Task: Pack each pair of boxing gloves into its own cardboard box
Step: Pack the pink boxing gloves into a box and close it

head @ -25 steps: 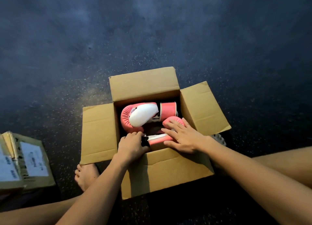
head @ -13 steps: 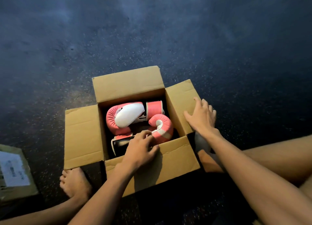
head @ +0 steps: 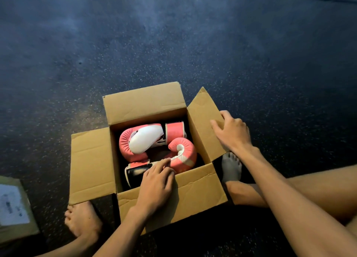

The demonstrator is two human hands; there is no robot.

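Cardboard box [head: 173, 197] sits open on a dark speckled floor [head: 193, 44] between a seated person's bare feet, its four flaps spread. The right flap [head: 201, 121] stands tilted up; the right hand [head: 231, 133] holds its outer edge, fingers [head: 225, 115] curled over the rim and thumb on the inner face. The pair of pink-and-white boxing gloves [head: 143, 139] lies inside, both long axes running side to side across the box. One glove lies further from the left fingers, cuff pointing toward the right hand. The other lies directly under them, its padded end toward the right flap. The left hand [head: 156, 183] reaches over the near flap, fingers loosely extended and resting on that nearer glove, gripping nothing that can be seen. A second, labelled box [head: 13, 208] sits well outside the left hand.

The gloves appear packed, so closing looks next. From the right fingers the gloves lie inward, past the flap's fold; swinging that flap down would cover them, and the left hand, the nearer one, would need to clear first.
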